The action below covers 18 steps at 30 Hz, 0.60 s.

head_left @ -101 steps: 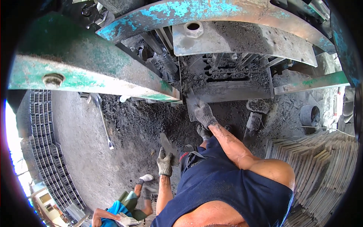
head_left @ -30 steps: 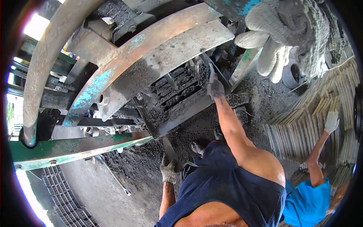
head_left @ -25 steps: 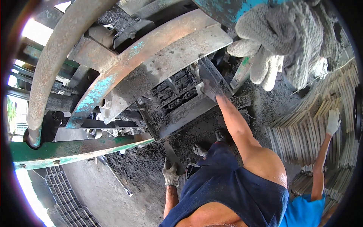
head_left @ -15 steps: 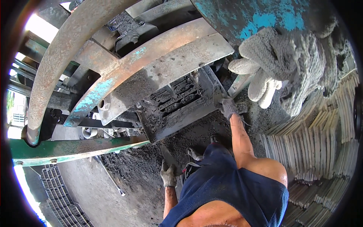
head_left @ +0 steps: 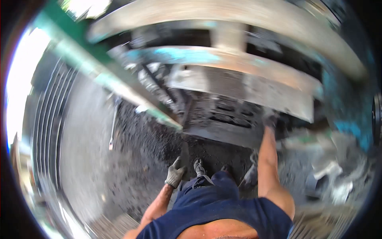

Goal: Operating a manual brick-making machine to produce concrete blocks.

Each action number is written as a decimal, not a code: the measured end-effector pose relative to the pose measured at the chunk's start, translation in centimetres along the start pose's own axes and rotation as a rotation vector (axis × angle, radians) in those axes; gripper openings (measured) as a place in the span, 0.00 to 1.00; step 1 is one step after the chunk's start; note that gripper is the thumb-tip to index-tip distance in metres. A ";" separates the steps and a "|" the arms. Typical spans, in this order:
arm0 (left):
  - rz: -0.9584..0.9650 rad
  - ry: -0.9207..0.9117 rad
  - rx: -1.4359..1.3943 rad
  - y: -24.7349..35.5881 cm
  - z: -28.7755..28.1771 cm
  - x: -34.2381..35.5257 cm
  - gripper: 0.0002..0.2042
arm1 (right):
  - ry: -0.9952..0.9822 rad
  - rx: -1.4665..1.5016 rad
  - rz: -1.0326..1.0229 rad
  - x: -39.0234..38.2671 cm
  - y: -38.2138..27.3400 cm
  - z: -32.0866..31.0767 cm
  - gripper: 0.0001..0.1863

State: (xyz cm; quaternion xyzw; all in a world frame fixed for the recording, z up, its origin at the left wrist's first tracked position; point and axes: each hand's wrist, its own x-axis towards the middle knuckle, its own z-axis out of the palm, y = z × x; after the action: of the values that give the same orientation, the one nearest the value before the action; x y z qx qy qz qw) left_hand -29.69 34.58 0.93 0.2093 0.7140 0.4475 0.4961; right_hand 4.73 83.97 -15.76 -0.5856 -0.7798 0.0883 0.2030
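My left hand (head_left: 175, 174), in a grey work glove, is closed on a dark, flat blade-like tool (head_left: 184, 153). Its narrow end points away from me, toward the near left corner of a black metal mould tray (head_left: 223, 137) with slots and dark grit in it. My right arm reaches forward to the tray's right end, beneath a grey metal plate (head_left: 278, 97). There my gloved right hand (head_left: 270, 120) is dark and smeared by motion, so its fingers and anything in them cannot be made out.
A curved rusty pipe (head_left: 223, 12) and a rust-and-blue curved bar (head_left: 187, 55) arch over the tray. A green beam (head_left: 115, 89) slants in from the left. Dark grit (head_left: 147, 135) covers the floor near a long metal tool (head_left: 114, 125). Grey rubble-like shapes (head_left: 330, 169) blur at right.
The view has swung to the right, so the machine and tray appear turned and the hanging gloves are gone from sight. My left hand keeps the blade; my right hand stays at the tray's right end.
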 end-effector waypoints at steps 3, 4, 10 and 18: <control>0.085 0.121 0.076 -1.0 -0.2 -2.2 0.32 | -0.158 0.094 -0.200 -5.4 -4.6 -0.6 0.19; 0.069 0.151 0.087 -0.9 0.0 -2.8 0.31 | -0.200 0.097 -0.217 -8.3 -4.9 -2.0 0.19; 0.095 0.169 0.119 0.3 0.2 -1.7 0.27 | -0.338 0.404 -0.112 -15.5 -12.3 -5.4 0.21; 0.041 -0.434 -0.052 2.2 5.3 4.1 0.27 | -0.712 0.624 0.026 -20.6 -27.6 -11.6 0.17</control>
State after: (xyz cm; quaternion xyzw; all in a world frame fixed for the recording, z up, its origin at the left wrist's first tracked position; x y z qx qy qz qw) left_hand -27.00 41.06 0.11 0.3024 0.5742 0.4204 0.6341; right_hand -9.84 55.01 0.73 -0.4396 -0.7299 0.5160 0.0882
